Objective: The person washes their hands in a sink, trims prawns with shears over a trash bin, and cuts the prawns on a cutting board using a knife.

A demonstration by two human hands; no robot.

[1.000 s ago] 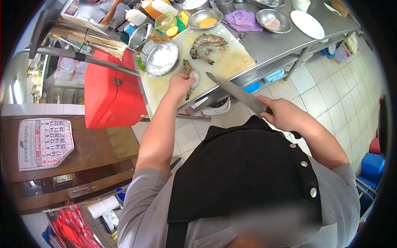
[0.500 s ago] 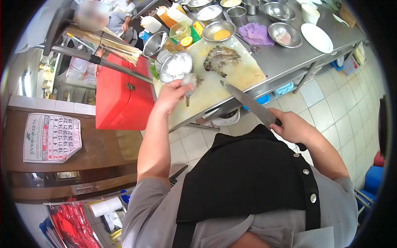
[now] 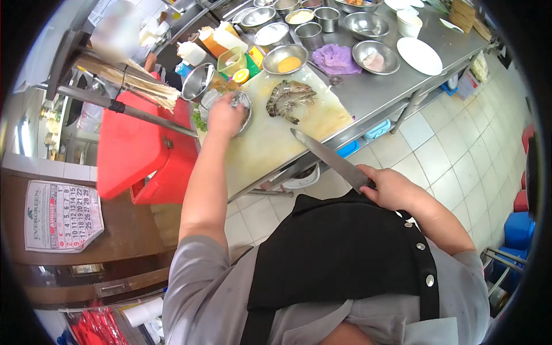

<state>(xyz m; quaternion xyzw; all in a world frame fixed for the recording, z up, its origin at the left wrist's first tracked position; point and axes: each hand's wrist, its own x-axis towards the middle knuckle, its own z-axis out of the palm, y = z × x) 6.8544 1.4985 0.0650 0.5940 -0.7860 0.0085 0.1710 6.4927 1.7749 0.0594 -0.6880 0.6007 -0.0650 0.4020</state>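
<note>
While the knife (image 3: pixel 328 158) is gripped tight by the right hand (image 3: pixel 388 187), the flour bowl (image 3: pixel 244 106) at the cutting board's (image 3: pixel 270 138) left edge is covered by the left hand (image 3: pixel 224 118), its grip hidden.

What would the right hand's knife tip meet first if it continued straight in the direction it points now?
Probably the pile of prawns on the cutting board: the knife in the right hand points that way, though its height above the board is unclear.

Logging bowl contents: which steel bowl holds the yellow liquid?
The round steel bowl touching the cutting board's far edge, beside the purple cloth; neighbouring bowls hold none.
</note>
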